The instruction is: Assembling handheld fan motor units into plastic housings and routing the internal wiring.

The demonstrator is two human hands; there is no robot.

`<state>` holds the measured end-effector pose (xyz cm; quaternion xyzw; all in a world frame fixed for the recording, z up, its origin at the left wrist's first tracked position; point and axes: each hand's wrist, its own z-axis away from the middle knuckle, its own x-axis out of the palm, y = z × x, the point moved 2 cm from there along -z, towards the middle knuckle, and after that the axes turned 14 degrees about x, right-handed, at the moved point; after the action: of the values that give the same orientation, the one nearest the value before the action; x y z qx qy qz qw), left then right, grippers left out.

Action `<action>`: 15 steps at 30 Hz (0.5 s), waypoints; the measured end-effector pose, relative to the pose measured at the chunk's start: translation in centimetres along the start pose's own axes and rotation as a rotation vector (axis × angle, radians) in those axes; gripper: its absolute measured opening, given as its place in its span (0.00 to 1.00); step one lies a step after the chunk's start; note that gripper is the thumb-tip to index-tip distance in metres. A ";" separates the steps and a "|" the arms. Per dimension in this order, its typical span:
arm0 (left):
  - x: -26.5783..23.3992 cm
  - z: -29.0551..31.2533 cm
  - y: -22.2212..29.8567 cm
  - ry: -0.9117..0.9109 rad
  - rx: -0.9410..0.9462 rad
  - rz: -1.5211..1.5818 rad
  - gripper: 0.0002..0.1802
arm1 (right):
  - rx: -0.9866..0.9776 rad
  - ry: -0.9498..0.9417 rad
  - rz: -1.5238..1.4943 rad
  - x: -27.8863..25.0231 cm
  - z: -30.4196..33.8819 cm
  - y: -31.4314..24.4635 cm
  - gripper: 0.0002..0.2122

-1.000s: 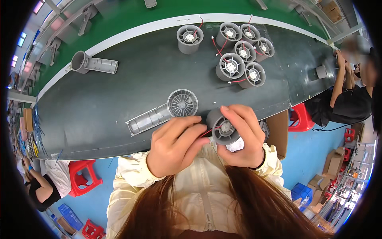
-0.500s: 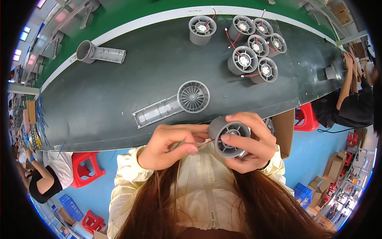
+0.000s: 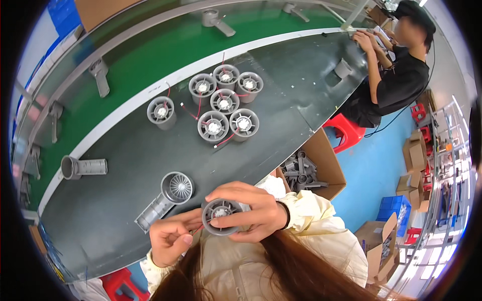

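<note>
My right hand is closed round a small grey fan housing, a short round tube with spokes and a white hub inside. One of its fingers reaches across the open face, covering part of the spokes. At the housing's left side, my left hand is closed, its fingertips pinching a thin red wire that comes from the housing. Just beyond my hands, a grey handled part with a round grille lies on the dark bench, its half-open handle pointing toward me.
Several grey fan housings with red wires stand grouped on the bench. Another handled part lies at the left. An open carton of grey parts sits by the bench edge. Far right, a person in black works near a red stool.
The view has swung to the right, bringing the carton of parts and the person in black further into sight. Both hands keep their hold on the fan housing and its wire.
</note>
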<state>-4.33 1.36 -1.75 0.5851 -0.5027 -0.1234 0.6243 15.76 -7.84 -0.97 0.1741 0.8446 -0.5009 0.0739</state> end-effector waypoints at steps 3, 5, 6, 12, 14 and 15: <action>0.5 -0.4 -0.3 0.029 0.007 -0.247 0.09 | -0.038 0.015 0.025 0.1 0.1 -0.3 0.21; 1.1 -0.7 -0.5 0.043 0.024 -0.397 0.08 | -0.068 0.007 0.060 0.4 0.5 -0.5 0.21; 1.2 -0.7 -0.6 0.071 0.032 -0.545 0.09 | -0.088 -0.009 0.085 0.6 0.6 -0.5 0.22; 0.9 -0.3 -1.2 0.070 0.054 -0.734 0.07 | -0.201 -0.094 0.176 0.8 -0.4 -1.2 0.22; 0.6 0.0 -1.2 0.056 0.055 -0.773 0.07 | -0.217 -0.115 0.181 0.8 -0.7 -1.4 0.22; 0.5 0.2 -1.1 0.052 0.059 -0.780 0.07 | -0.226 -0.117 0.206 0.9 -0.8 -1.6 0.21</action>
<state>-3.75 0.60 -2.52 0.7528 -0.2300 -0.3222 0.5260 14.35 -7.65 0.41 0.2209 0.8674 -0.4018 0.1931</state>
